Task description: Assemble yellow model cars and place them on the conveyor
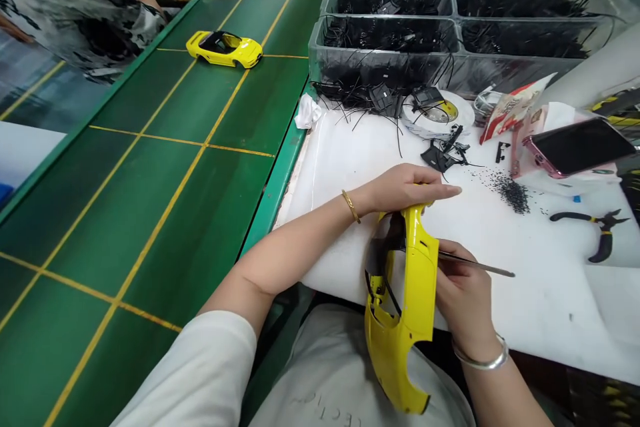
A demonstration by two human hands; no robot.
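A yellow model car body (pixel 420 287) is tilted on its side above my lap, at the near edge of the white work surface. My left hand (pixel 403 190) grips its far end from above, thumb and fingers closed over it. Behind the body's right side is my right hand (pixel 465 297), closed round a thin metal tool (pixel 493 270), perhaps tweezers. The tool's working tip and some fingertips are hidden by the body. Inside the body, dark window parts and black strips show. Small black parts (pixel 443 155) with thin wires lie just beyond my left hand.
Clear plastic bins (pixel 385 57) of black wired parts stand at the back. A tape roll (pixel 437 110), a phone (pixel 580 147), tiny black pieces (pixel 513 193) and pliers (pixel 603 230) lie rightward. Another yellow car (pixel 225 49) sits on the green conveyor (pixel 165 213); a co-worker (pixel 85 7) is across it.
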